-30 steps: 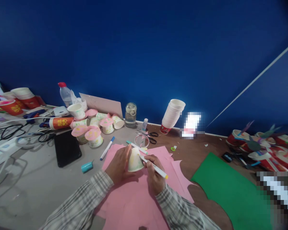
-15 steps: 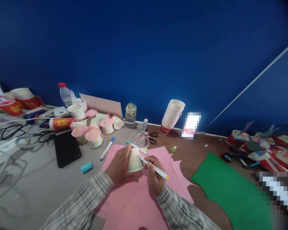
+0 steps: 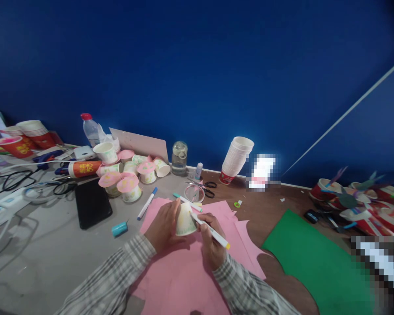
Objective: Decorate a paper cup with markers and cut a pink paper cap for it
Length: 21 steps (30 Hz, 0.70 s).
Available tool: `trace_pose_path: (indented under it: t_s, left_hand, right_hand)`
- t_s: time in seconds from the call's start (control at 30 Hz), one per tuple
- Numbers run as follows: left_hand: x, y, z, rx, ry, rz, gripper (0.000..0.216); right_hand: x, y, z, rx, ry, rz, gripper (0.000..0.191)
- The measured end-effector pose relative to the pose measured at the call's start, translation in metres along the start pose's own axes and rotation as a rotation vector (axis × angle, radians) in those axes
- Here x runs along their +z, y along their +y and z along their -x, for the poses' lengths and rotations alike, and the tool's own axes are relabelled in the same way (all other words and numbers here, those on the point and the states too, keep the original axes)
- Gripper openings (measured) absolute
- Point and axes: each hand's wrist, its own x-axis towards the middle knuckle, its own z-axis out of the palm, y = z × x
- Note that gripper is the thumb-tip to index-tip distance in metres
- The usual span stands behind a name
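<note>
My left hand (image 3: 165,225) is closed round the left side of a white paper cup (image 3: 185,222), tilted, with yellow marks on its wall and a green fringe along its wide rim. In my right hand (image 3: 214,243) is a white marker (image 3: 218,237) with a yellow end, gripped like a pen. Its tip meets the cup's right side. Both hands are over pink paper sheets (image 3: 180,280). Just beyond the cup lie a teal-and-white marker (image 3: 187,202), a roll of clear tape (image 3: 194,192) and black-handled scissors (image 3: 210,188).
Left are paper cups with pink tops (image 3: 128,186), a black phone (image 3: 92,203), a blue marker (image 3: 147,204), a teal cylinder (image 3: 119,229) and cables. Behind stand a glass bottle (image 3: 179,158) and stacked cups (image 3: 235,157). Green paper (image 3: 308,258) lies right.
Almost nothing differs. The back end of the marker has dipped very slightly, and the whole view has shifted a touch.
</note>
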Motion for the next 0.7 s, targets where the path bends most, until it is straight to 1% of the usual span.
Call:
trace_pose_path:
  t_s: [0.13, 0.37, 0.57, 0.7]
  left_hand:
    - [-0.0007, 0.0010, -0.0007, -0.016, -0.009, 0.004, 0.106]
    - [-0.0025, 0.0026, -0.0028, -0.001, -0.038, -0.004, 0.108]
    - [-0.0031, 0.0029, -0.0024, 0.015, -0.013, -0.013, 0.104]
    - [-0.0028, 0.0026, -0.0021, 0.004, -0.026, -0.019, 0.108]
  right_hand:
    - [-0.0002, 0.0022, -0.0004, -0.007, -0.005, 0.019, 0.020]
    - [0.0004, 0.0014, -0.0005, -0.007, -0.012, 0.047, 0.018]
    - [0.0012, 0.0007, -0.0012, -0.024, -0.005, 0.067, 0.017]
    - [0.0015, 0.0012, -0.0009, -0.013, -0.026, 0.058, 0.018]
